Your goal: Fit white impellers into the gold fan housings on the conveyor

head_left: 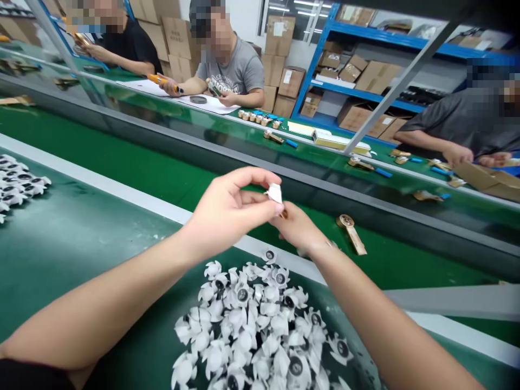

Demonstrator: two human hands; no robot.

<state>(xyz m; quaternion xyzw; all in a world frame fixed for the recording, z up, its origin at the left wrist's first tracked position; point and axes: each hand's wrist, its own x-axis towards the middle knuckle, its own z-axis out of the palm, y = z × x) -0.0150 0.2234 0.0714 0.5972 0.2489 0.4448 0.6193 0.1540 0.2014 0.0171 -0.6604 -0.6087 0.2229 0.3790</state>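
My left hand [227, 208] is raised over the belt's near edge, thumb and fingers pinching a white fan blade wheel [275, 193]. Right behind it, my right hand [298, 225] is closed around a gold-brown part [284, 213]. Only a sliver of that part shows; the left hand hides the rest and most of the right fingers. Below both hands lies a heap of white fan blade wheels [246, 341], several with dark round hubs facing up. A gold handheld fan body [351, 234] rests on the green belt to the right of my right hand.
More blade wheels [20, 184] lie at the left on the green tabletop [101, 244]. A grey rail [203, 151] runs along the belt [101, 154]. Beyond it, co-workers handle parts at a bench holding gold fan bodies [361, 164]. A metal post [402, 84] slants at the right.
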